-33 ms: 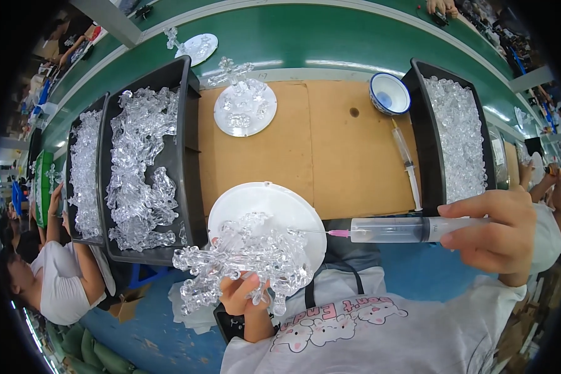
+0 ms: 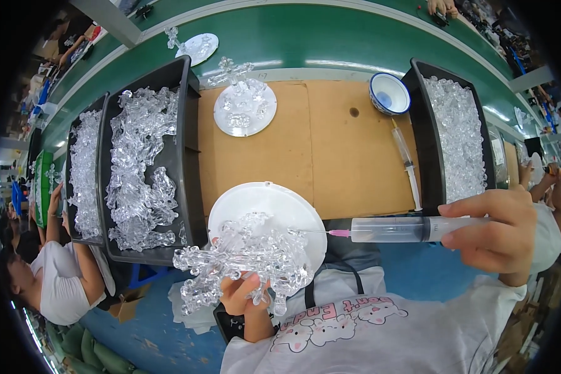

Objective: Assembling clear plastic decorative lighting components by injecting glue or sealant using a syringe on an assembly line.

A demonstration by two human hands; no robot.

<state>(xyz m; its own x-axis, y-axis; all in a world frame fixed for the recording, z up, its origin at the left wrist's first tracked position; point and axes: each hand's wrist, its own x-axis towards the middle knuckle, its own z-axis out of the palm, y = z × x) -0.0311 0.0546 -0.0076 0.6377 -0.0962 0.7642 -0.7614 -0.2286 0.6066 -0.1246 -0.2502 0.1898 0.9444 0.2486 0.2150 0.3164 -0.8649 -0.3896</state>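
Observation:
My left hand (image 2: 246, 294) is closed on a clear plastic ornament (image 2: 249, 258) with a round white base plate (image 2: 274, 198), held tilted near my body. The ornament has many faceted arms, and they partly hide my fingers. In my right hand (image 2: 495, 234) is a large syringe (image 2: 386, 229), lying level and pointing left, with thumb and fingers around its plunger end. Its pink-hubbed needle (image 2: 338, 233) reaches to the right side of the clear pieces over the white plate. Whether the tip touches them I cannot tell.
Black bins of clear pieces stand at left (image 2: 190, 156) and right (image 2: 427, 131). On the cardboard sheet (image 2: 274, 165) are another ornament (image 2: 245, 109), a thinner syringe (image 2: 405, 153) and a blue-rimmed bowl (image 2: 389, 93). One more ornament (image 2: 199, 48) lies on the green table. A person (image 2: 68, 280) sits at left.

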